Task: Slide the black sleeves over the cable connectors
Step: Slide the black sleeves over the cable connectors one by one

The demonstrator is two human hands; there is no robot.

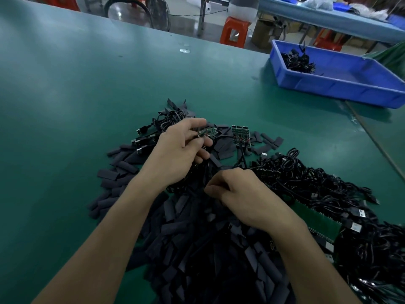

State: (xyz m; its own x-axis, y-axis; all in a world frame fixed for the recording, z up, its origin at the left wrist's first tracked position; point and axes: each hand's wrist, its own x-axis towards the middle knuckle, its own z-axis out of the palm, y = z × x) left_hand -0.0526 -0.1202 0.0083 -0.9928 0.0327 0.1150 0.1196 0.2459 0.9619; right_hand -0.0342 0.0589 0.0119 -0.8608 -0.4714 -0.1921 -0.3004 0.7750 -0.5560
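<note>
My left hand [182, 148] holds a small green circuit-board connector [207, 132] between thumb and fingers, its black cable trailing down under the palm. My right hand [236, 191] is curled low over the pile of flat black sleeves [197, 238], fingertips pinched together at the pile's top; what they pinch is hidden. A second set of connector boards [240, 134] lies just right of my left hand. A heap of black cables with USB plugs [328, 194] spreads to the right.
A blue plastic bin [341, 84] holding a few black cables stands at the back right of the green table [87, 84]. More sleeves [268, 140] are scattered beyond the boards. USB plugs [142, 139] lie left of my left hand. Orange stools stand beyond the table.
</note>
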